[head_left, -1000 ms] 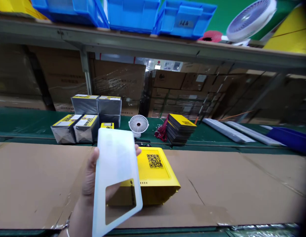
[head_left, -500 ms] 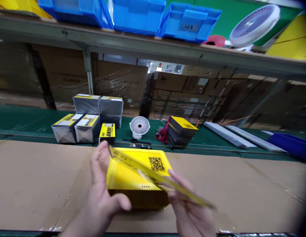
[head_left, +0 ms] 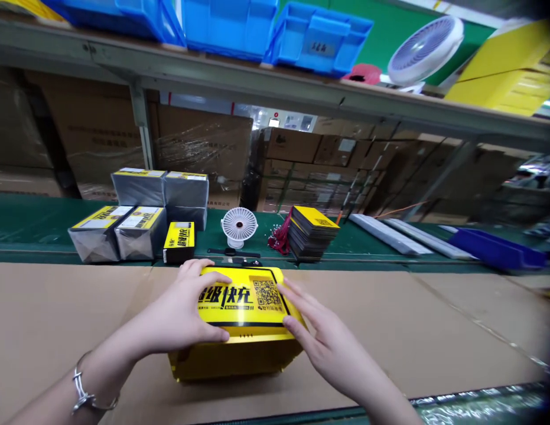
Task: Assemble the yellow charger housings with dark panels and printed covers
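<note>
A yellow printed panel point(head_left: 233, 307) with a black border, large black characters and a QR code lies flat on top of a yellow plastic box point(head_left: 239, 361) in front of me. My left hand point(head_left: 184, 310) spans the panel's left part, thumb at the near edge and fingers over the far edge. At the right end, my right hand point(head_left: 316, 330) holds the panel's edge between thumb and fingers. A bracelet point(head_left: 82, 386) circles my left wrist. Whether my fingertips also press on the box rim I cannot tell.
Beyond the cardboard sheet point(head_left: 367, 319) stand wrapped boxes point(head_left: 95, 236), a small yellow-topped box point(head_left: 179, 242), a white fan point(head_left: 239, 227), a watch-like strap point(head_left: 233, 252), red cords point(head_left: 281, 236) and stacked yellow-topped panels point(head_left: 313, 233). A blue tray point(head_left: 496, 248) sits right. Blue bins point(head_left: 321, 38) line the shelf above.
The panel, tilted above the box in my right hand before, now lies flat on the box top. My left hand has closed in onto its left side. The view has shifted slightly.
</note>
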{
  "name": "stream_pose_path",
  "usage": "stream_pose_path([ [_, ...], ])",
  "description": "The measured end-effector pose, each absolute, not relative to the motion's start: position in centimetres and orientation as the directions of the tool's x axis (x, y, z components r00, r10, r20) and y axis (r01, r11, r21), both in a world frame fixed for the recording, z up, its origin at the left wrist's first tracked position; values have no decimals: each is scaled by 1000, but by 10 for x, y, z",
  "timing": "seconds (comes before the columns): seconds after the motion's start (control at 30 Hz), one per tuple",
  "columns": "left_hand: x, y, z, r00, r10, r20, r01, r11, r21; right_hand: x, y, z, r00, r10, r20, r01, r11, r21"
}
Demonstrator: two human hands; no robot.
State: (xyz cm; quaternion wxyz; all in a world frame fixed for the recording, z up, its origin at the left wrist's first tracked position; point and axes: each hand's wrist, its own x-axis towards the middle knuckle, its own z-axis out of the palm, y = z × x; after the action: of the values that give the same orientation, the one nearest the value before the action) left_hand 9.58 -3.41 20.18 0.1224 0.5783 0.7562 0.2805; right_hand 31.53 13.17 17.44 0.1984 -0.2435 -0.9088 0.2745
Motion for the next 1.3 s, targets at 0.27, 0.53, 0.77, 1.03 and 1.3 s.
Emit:
stream_pose_path([
  [0.27,97,-23,190,-317,941,116,793,195,577,325,151,163,-792,558,249,249,667,-702],
  [0.53,93,-12,176,-266,938,221,886,147,440,332,159,158,-799,540,264,129,584,-802],
  [0.77,94,-7,168,-221,951,215,931,140,338,332,156,167,-825,531,192,200,592,-781],
  [1.03,74,-53,157,-313,946,87,870,249,425,322,187,175,-933,349,83,141,570,-810],
  [1.3,89,-43,166,-358,923,140,904,305,300,248,194,171,-801,562,206,352,720,-598],
])
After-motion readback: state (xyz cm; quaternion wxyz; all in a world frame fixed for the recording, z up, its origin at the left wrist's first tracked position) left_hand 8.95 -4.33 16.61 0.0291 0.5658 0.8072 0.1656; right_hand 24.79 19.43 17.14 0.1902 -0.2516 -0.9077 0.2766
